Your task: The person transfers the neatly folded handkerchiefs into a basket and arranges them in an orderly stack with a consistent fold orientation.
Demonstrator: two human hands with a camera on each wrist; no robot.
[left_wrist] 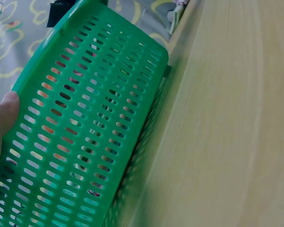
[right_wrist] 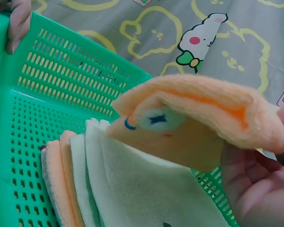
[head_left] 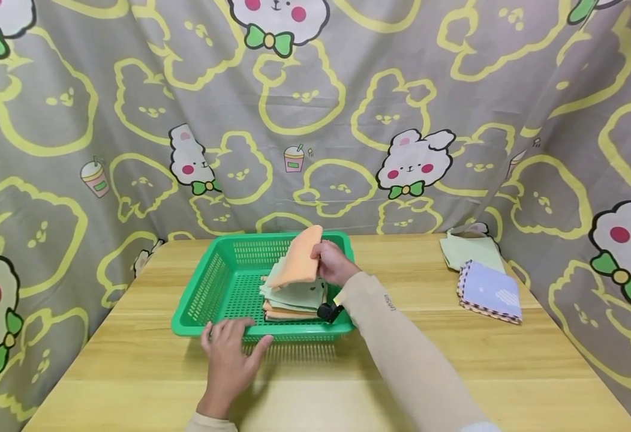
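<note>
My right hand point(head_left: 337, 263) pinches a folded orange towel point(head_left: 298, 258) by its edge, above the stack in a green plastic basket point(head_left: 194, 300). In the right wrist view the towel point(right_wrist: 180, 104) bends over and shows a small embroidered patch. Beneath it lie folded pale green towels point(right_wrist: 132, 179) and orange ones point(right_wrist: 66, 175), stacked toward the basket's right side. My left hand point(head_left: 231, 360) rests on the basket's near rim with its fingers spread, and in the left wrist view its thumb point(left_wrist: 7, 111) lies against the outer wall.
On the table point(head_left: 429, 336) at the right lie a folded blue towel with a checked border point(head_left: 489, 291) and a pale green cloth point(head_left: 469, 251) behind it. A grey curtain point(head_left: 348, 108) with rabbit prints hangs around the table's back and sides.
</note>
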